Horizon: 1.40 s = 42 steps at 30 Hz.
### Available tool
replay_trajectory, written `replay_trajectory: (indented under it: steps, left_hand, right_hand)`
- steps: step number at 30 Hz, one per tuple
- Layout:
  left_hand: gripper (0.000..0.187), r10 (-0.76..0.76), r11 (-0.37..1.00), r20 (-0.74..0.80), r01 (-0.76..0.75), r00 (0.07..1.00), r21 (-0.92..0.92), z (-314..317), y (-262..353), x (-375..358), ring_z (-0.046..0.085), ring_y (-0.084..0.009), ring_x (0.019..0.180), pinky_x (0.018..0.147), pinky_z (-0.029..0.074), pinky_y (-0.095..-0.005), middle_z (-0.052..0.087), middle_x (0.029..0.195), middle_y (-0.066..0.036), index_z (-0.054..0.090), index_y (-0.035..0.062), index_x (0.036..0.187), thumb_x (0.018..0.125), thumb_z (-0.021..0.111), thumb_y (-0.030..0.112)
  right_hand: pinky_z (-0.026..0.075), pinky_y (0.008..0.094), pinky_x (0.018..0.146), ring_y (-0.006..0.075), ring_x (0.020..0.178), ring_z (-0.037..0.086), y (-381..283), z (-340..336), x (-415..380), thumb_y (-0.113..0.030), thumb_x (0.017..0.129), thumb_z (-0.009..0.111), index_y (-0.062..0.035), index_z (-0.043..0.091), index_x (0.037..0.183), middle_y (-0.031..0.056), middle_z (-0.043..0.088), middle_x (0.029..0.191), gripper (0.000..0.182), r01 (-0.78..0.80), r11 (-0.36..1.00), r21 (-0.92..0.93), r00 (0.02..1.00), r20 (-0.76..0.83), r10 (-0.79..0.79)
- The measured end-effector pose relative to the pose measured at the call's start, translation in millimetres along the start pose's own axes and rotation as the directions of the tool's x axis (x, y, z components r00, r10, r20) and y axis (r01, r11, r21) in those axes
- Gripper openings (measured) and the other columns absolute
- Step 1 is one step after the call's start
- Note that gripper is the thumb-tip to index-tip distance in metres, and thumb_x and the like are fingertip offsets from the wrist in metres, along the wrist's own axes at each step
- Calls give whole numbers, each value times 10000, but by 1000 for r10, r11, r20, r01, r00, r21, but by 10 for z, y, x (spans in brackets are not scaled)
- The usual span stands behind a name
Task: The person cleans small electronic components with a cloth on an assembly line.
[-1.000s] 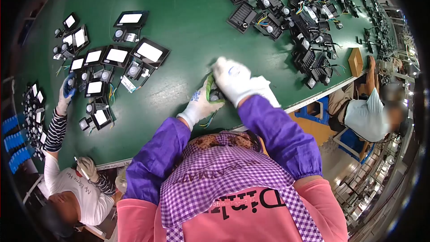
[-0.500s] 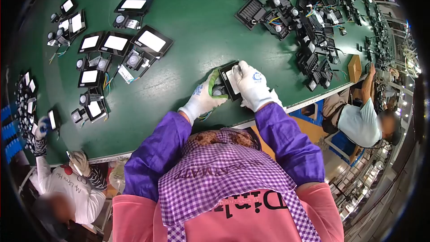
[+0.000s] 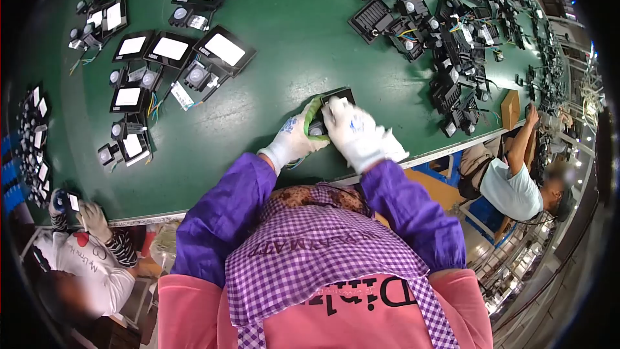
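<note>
A small black LED floodlight (image 3: 345, 95) with a motion sensor attached is between my gloved hands above the green table, partly covered by them. My left hand (image 3: 298, 134), in a white glove with green at the thumb and forefinger, is closed round its left side and sensor (image 3: 316, 129). Across the lamp's front bends my right hand (image 3: 352, 128), in a white glove with blue print, its fingers drawn together against the face and slightly blurred. Whether anything thin lies under those fingers is hidden. Wires poke out below my left palm.
Several finished-looking floodlights (image 3: 171, 49) lie face up at left. A heap of black floodlights with wires (image 3: 455, 58) covers the right side, near a cardboard box (image 3: 510, 110). Co-workers sit at lower left (image 3: 97, 265) and right (image 3: 513, 187) along the table edge (image 3: 445, 150).
My right hand has shifted left and bent over the floodlight, whose face has turned and is now mostly covered. My left hand keeps its hold. The left co-worker has drawn a floodlight closer.
</note>
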State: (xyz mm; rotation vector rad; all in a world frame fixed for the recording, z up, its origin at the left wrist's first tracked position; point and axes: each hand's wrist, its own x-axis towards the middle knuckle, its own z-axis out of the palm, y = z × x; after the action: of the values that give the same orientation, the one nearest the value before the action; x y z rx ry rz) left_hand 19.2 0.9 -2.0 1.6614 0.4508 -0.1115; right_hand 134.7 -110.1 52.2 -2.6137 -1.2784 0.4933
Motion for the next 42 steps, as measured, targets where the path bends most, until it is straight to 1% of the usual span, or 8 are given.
replay_trajectory:
  steps: [17,18,22,25,30,31,38,42]
  left_hand:
    - [903,-28,991,63,36,998,-126,27,-58,-11,581,-330,1175,982,466,-376,572,1316,-198,337,77,1478,716,802,209]
    - [906,-64,992,68,71,996,-107,10,29,-42,591,-330,1159,971,473,-378,577,1310,-196,336,91,1483,716,803,206]
    - [914,-150,958,209,194,966,-210,-61,118,-29,593,-349,1144,954,478,-387,569,1312,-212,320,107,1496,726,801,213]
    - [926,-121,979,149,143,981,-149,-28,81,-44,557,-312,1212,981,456,-368,563,1337,-203,308,85,1501,721,802,160]
    - [912,-201,952,205,241,958,-191,-57,196,-40,629,-187,826,711,537,-318,640,1164,-133,323,122,1507,728,798,116]
    - [895,-169,931,186,219,968,-293,-26,126,-32,567,-133,690,592,514,-289,649,1078,-92,333,143,1507,738,788,91]
    - [910,-169,940,155,206,973,-273,-22,178,-40,580,-119,803,644,528,-270,581,1300,-110,312,112,1516,744,789,50]
    - [900,-195,912,210,256,958,-320,-21,152,-43,587,-117,863,644,534,-260,525,1386,-90,291,105,1525,766,767,21]
  right_hand:
    - [525,426,710,308,811,668,-61,-143,-293,-280,915,575,-109,570,920,128,665,881,170,-9,985,-174,999,30,15]
    - [529,435,718,320,792,666,14,-136,-430,-297,918,579,-113,566,924,128,667,886,185,75,997,5,995,60,-76]
    - [507,480,780,364,893,637,19,-137,-77,-326,962,521,-107,573,991,154,663,949,227,-115,993,6,988,103,114]
    - [507,469,745,345,859,644,29,-72,60,-317,954,535,-103,561,965,133,659,914,215,-6,1000,-18,1000,26,6]
    - [528,449,733,315,814,669,122,0,-753,-281,912,581,-101,580,974,141,667,889,191,4,1000,-24,991,137,0]
    - [525,452,735,324,823,666,116,-38,-701,-288,920,571,-98,576,987,146,666,885,201,-28,1000,5,985,173,27]
    - [498,471,782,407,864,634,421,-163,-374,-308,961,527,-63,551,984,203,660,930,247,-417,890,183,909,66,412]
    - [488,378,704,278,756,633,635,-187,-522,-242,969,568,-27,550,942,169,652,843,218,-488,737,468,853,77,516]
